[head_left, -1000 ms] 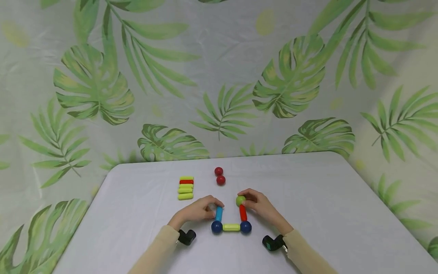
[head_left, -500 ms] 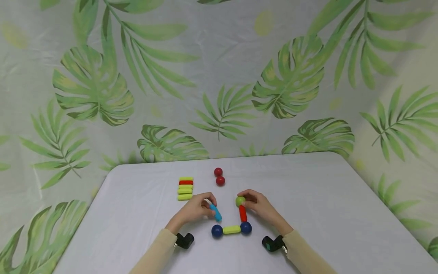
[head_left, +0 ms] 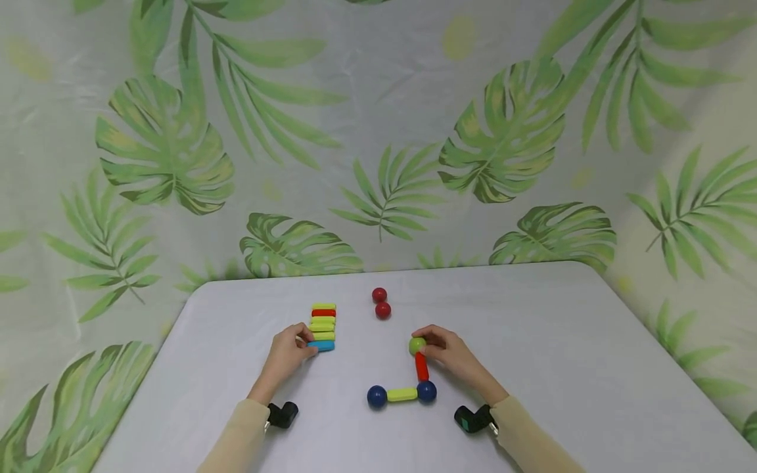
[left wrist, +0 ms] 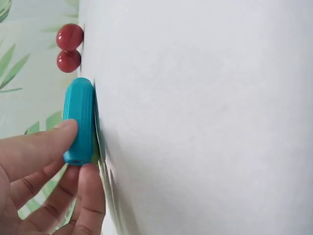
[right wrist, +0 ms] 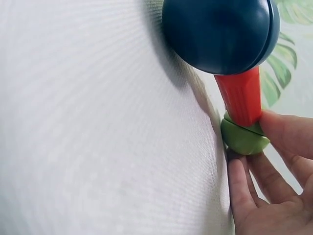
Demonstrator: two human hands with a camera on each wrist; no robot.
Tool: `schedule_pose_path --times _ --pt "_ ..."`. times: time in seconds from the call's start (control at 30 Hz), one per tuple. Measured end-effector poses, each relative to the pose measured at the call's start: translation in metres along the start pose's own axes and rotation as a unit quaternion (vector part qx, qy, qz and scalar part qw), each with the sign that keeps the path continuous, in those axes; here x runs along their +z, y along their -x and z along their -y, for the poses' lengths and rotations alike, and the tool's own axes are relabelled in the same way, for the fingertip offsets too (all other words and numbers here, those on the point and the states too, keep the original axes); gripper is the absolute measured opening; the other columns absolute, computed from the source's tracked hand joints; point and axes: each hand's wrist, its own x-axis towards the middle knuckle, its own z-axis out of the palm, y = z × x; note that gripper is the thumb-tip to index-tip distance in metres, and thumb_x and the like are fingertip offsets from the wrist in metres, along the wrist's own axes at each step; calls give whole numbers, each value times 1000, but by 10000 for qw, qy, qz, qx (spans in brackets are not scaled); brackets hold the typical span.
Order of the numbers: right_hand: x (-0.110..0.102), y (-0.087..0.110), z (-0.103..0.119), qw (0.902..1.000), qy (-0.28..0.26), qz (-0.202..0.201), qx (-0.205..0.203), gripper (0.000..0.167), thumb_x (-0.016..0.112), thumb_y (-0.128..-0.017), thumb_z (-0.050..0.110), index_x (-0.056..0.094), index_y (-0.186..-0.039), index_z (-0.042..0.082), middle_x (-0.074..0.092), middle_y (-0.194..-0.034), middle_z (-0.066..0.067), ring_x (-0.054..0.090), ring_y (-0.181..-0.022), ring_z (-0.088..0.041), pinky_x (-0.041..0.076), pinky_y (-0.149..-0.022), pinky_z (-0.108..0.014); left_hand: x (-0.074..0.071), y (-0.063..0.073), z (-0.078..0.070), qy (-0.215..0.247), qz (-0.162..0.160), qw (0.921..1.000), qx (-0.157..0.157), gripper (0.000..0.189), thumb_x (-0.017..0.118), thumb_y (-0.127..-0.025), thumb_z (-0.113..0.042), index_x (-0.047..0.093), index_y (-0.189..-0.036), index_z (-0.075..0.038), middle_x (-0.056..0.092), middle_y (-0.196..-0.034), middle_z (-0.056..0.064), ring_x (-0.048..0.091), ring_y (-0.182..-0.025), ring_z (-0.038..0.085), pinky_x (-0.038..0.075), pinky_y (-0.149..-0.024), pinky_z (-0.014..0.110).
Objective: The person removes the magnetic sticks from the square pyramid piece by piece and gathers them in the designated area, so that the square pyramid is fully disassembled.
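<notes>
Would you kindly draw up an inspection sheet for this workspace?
Surface: white-covered table.
Job's things: blue stick at the near end of a row of five other sticks; two dark blue balls, a yellow-green stick, a red stick and a green ball forming an L-shaped chain; two red balls farther back.
Clutter: nothing seen.
Hands: left hand pinches the blue stick; right hand holds the green ball.
Cables: nothing seen.
Surroundings: leaf-print backdrop behind the table; a black device at each wrist.
</notes>
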Motion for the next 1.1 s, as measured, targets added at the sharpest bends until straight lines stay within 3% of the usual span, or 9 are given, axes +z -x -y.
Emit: schedule_pose_path --times 0.2,0.3,0.37,0.5,0.57,0.63,0.9,1.0,1.1 --pt "1 -1 -1 10000 -33 41 13 27 58 -94 7 60 -121 2 58 -122 -14 54 -111 -31 45 -95 -44 0 -4 -4 -412 110 9988 246 20 76 -76 2 59 -85 -3 54 -86 7 53 -77 20 47 -68 33" --pt "0 0 0 10000 -51 31 10 27 58 -95 7 59 -121 2 58 -122 -14 55 -110 -31 46 -94 -44 5 2 -19 -258 669 9940 821 20 76 -79 -3 60 -92 -5 54 -93 7 54 -84 23 48 -74 35" --pt "-1 1 0 10000 -76 5 0 27 58 -95 7 59 -121 2 58 -122 -14 55 -110 -31 46 -94 -45 13 9 -33 87 1487 9809 1250 22 75 -82 -8 60 -99 -7 55 -98 6 54 -90 24 48 -77 36" --pt "-1 1 0 10000 -57 -34 -35 27 58 -95 7 59 -121 2 58 -122 -15 55 -109 -31 46 -93 -45 37 25 -55 210 3180 9314 1758 32 75 -84 -20 57 -109 -14 56 -105 -2 52 -98 16 46 -83 31" --pt "-1 0 0 10000 -20 -30 -33 27 59 -95 8 60 -121 2 59 -122 -14 55 -109 -30 46 -94 -43 49 30 -61 -96 3470 9165 1988 33 76 -83 -22 55 -107 -18 53 -101 -9 50 -96 10 44 -84 26" --pt "0 -1 0 10000 30 -13 -59 27 59 -95 8 60 -121 2 59 -122 -14 56 -108 -30 47 -93 -42 59 34 -64 -349 3482 9119 2143 31 76 -82 -18 54 -103 -19 51 -96 -13 48 -91 6 43 -83 23" --pt "1 0 -2 10000 65 -6 -50 27 58 -95 8 60 -121 2 59 -121 -13 55 -110 -30 45 -95 -44 66 29 -59 -163 3335 9149 2267 23 72 -81 -7 59 -98 -17 56 -93 -12 51 -86 5 45 -81 22" --pt "1 0 -2 10000 34 -9 -7 27 59 -94 8 60 -121 2 59 -121 -13 55 -111 -30 45 -95 -46 62 23 -59 200 2960 9339 1994 21 70 -85 -8 61 -103 -15 59 -102 -8 53 -93 9 47 -85 26" --pt "-1 5 15 10000 12 28 29 27 58 -94 4 59 -120 -1 58 -121 -17 55 -110 -33 45 -95 -47 58 8 -61 636 2137 9614 1611 24 70 -86 -5 61 -107 -8 58 -108 2 55 -99 17 49 -86 30"
